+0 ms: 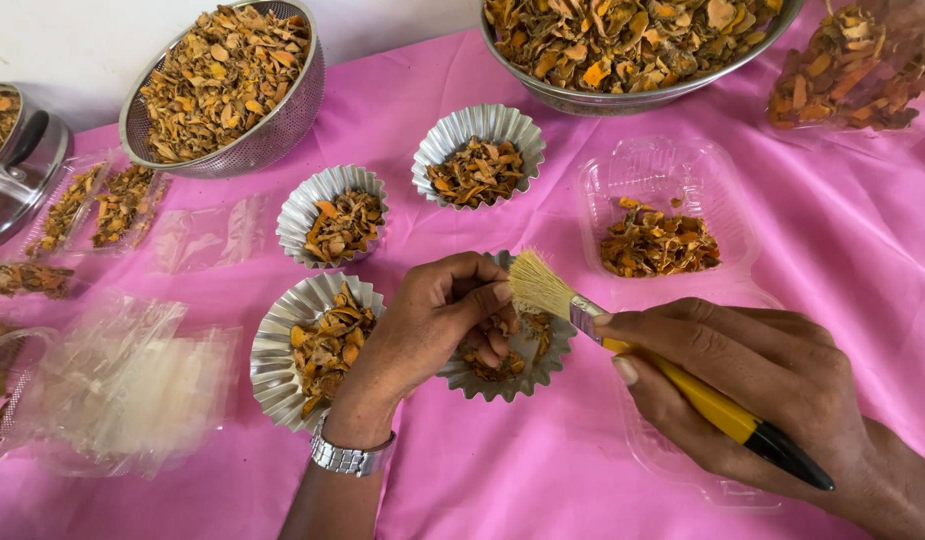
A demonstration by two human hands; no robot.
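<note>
My left hand (427,330), with a metal wristwatch, reaches into a fluted foil cup (527,378) of dried orange slices and pinches a piece between its fingers. My right hand (752,385) grips a yellow-handled brush (622,345) with pale bristles that touch the piece at my left fingertips, over that cup. Another filled foil cup (267,365) sits just left of my left wrist.
Two more filled foil cups (307,200) (517,125) stand behind. A clear plastic tray (727,190) holds slices at right. A metal colander (282,120), a large bowl (622,98), a bag of slices (857,65) and small plastic packets (122,385) lie on the pink cloth (532,470).
</note>
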